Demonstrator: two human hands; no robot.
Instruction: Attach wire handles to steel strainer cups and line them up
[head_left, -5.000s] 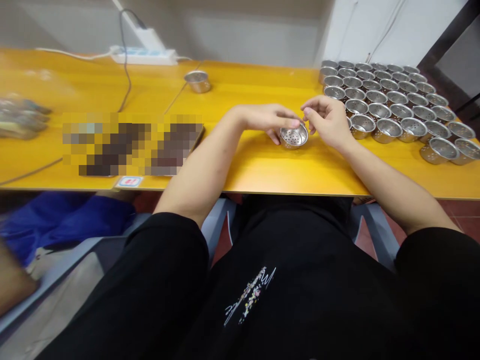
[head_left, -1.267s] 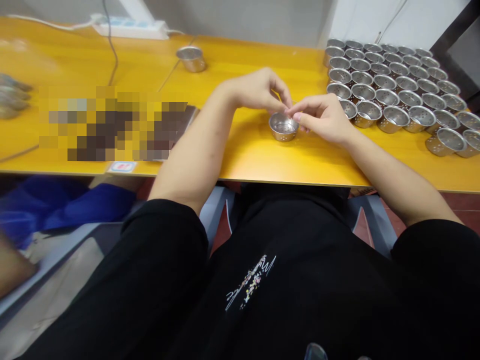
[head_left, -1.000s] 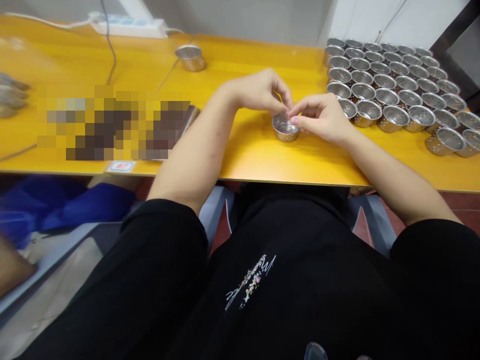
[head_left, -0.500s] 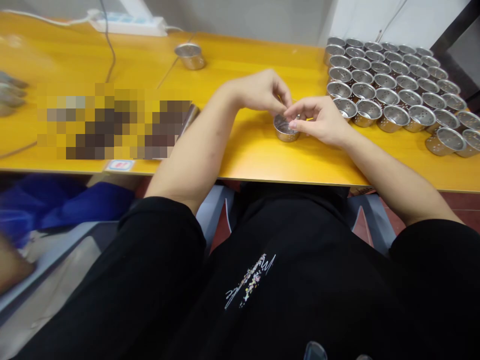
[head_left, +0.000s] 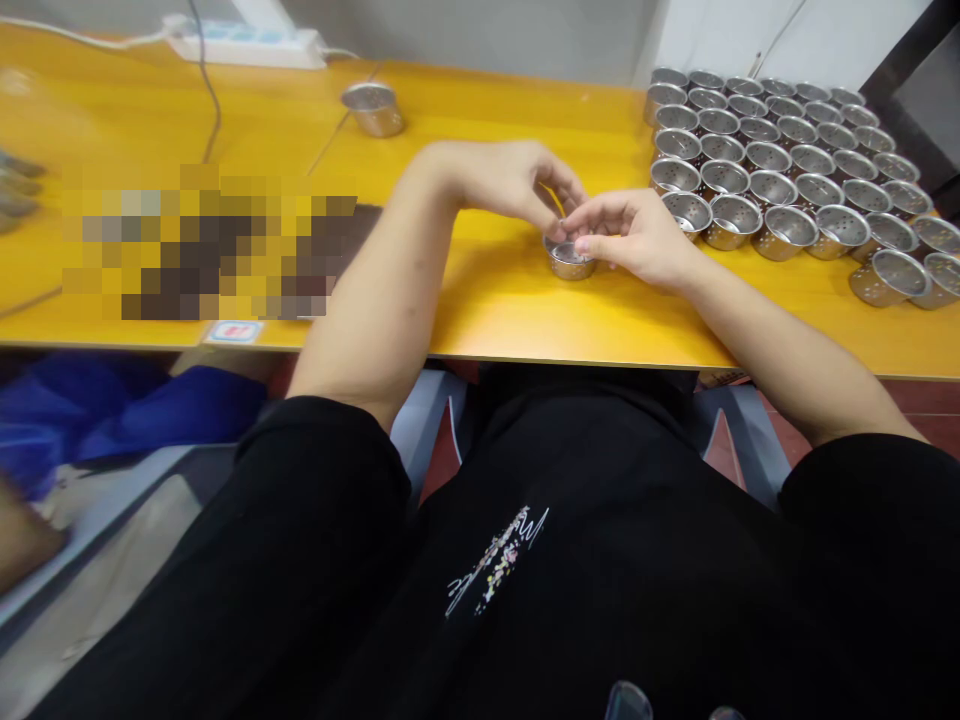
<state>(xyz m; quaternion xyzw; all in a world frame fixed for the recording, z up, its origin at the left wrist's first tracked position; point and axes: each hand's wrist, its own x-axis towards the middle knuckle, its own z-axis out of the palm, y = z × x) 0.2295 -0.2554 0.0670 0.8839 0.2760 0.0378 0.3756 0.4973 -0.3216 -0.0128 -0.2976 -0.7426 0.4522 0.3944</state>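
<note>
Pinching round perforated steel cup (head_left: 570,260), left hand (head_left: 517,180), right hand (head_left: 637,235), glossy yellow table (head_left: 510,310)

Pixelated patch (head_left: 202,245) on table (head_left: 487,320); metal cup (head_left: 570,260) part-hidden by fingertips (head_left: 581,243).

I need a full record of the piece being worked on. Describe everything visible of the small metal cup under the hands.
The small metal cup is a shallow round piece that looks like shiny stainless steel, with a rolled rim and straight low wall. It stands upright, mouth up, on the yellow table near its front edge. The left hand and right hand meet over its rim, fingertips pinched together there, covering most of the inside. Whether its bottom is perforated cannot be told here.
</note>
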